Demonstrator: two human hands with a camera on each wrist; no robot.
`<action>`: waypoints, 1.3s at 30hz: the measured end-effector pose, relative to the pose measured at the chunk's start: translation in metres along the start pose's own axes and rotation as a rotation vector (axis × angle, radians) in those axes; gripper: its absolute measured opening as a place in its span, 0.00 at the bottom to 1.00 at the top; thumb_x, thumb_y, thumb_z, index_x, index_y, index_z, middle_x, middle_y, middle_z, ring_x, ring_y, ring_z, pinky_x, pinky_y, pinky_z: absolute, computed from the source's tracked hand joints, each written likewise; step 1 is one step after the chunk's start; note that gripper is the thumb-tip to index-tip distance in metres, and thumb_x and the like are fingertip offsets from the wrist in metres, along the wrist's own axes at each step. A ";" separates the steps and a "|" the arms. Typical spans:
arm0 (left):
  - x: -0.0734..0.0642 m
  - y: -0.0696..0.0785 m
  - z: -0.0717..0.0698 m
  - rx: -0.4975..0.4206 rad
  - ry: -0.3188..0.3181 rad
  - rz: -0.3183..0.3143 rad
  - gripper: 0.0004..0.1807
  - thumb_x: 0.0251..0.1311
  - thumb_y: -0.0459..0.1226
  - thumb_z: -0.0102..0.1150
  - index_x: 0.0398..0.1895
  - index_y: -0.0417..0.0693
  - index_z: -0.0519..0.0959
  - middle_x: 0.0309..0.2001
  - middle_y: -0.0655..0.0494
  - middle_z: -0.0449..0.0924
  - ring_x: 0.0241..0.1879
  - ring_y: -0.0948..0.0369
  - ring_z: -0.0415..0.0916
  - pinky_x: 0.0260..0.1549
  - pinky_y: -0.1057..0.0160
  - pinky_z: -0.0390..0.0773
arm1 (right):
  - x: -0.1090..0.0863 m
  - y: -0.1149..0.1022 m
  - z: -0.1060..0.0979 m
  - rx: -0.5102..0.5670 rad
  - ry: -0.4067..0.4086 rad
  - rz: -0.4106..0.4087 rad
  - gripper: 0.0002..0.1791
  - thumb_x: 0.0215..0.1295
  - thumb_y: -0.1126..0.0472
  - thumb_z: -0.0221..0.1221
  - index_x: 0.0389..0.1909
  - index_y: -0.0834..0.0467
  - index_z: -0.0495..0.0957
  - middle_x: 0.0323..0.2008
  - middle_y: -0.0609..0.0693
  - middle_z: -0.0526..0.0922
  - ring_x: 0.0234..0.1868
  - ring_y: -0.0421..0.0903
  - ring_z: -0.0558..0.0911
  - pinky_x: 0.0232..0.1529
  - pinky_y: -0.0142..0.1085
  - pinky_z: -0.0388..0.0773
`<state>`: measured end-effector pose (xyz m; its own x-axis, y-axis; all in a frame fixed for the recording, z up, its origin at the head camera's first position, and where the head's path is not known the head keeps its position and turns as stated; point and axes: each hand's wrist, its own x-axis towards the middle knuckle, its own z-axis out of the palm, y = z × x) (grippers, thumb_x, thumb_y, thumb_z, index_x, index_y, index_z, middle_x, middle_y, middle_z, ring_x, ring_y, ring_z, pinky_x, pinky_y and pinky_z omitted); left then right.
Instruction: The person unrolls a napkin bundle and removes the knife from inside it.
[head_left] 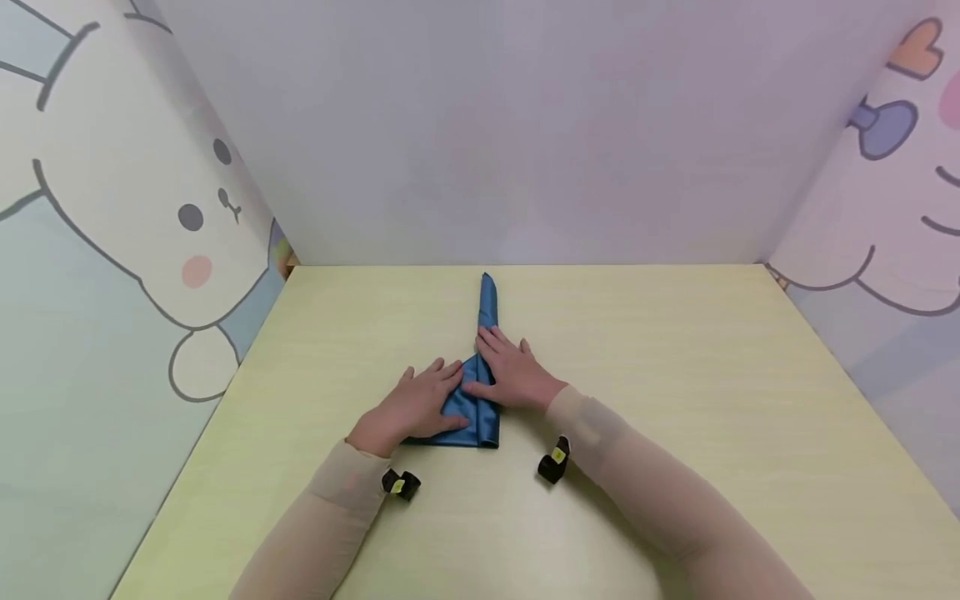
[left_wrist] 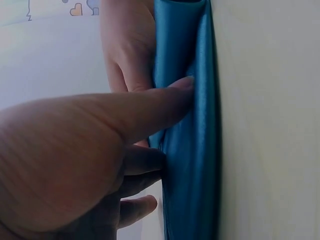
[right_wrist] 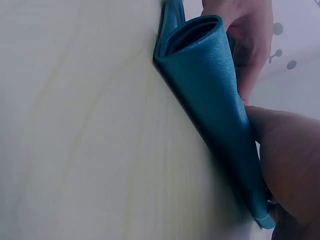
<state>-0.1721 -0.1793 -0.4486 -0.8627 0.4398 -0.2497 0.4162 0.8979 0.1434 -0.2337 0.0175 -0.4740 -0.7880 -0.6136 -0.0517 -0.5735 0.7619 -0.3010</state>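
A shiny blue cloth lies on the table, its right side rolled into a narrow tube whose thin end points to the far edge. My left hand rests on the flat left part, fingers extended and thumb spread toward the roll. Across the rolled side lies my right hand, fingers extended along the tube and thumb over the flat part. In the right wrist view the near end of the roll shows a hollow spiral opening. The left wrist view has my left thumb pressing the cloth beside the roll.
The pale yellow table extends around the cloth. A plain light wall stands behind it, with cartoon-printed panels on both sides. Small black devices sit at both wrists.
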 end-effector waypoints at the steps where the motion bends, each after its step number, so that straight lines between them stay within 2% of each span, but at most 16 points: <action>1: 0.000 0.000 0.000 0.001 -0.004 -0.002 0.48 0.59 0.63 0.55 0.75 0.47 0.55 0.75 0.56 0.49 0.74 0.51 0.44 0.63 0.35 0.51 | 0.000 0.001 0.000 0.002 -0.002 0.001 0.52 0.63 0.27 0.46 0.76 0.58 0.48 0.76 0.53 0.43 0.76 0.51 0.40 0.65 0.65 0.47; 21: 0.002 -0.002 -0.001 0.026 -0.003 0.002 0.48 0.59 0.64 0.54 0.75 0.48 0.56 0.75 0.57 0.49 0.74 0.50 0.45 0.62 0.34 0.51 | -0.006 0.010 -0.007 0.055 -0.033 0.015 0.52 0.62 0.28 0.49 0.76 0.57 0.46 0.76 0.53 0.43 0.76 0.51 0.40 0.65 0.65 0.46; 39: 0.000 -0.002 0.002 0.026 0.004 0.002 0.47 0.59 0.64 0.54 0.75 0.49 0.56 0.75 0.57 0.49 0.74 0.51 0.45 0.62 0.34 0.51 | -0.011 0.023 -0.002 0.074 -0.046 0.045 0.54 0.60 0.25 0.48 0.76 0.55 0.45 0.76 0.50 0.41 0.76 0.48 0.39 0.66 0.64 0.45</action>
<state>-0.1726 -0.1807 -0.4510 -0.8629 0.4417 -0.2456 0.4253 0.8972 0.1192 -0.2385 0.0415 -0.4787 -0.8003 -0.5895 -0.1098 -0.5185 0.7722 -0.3672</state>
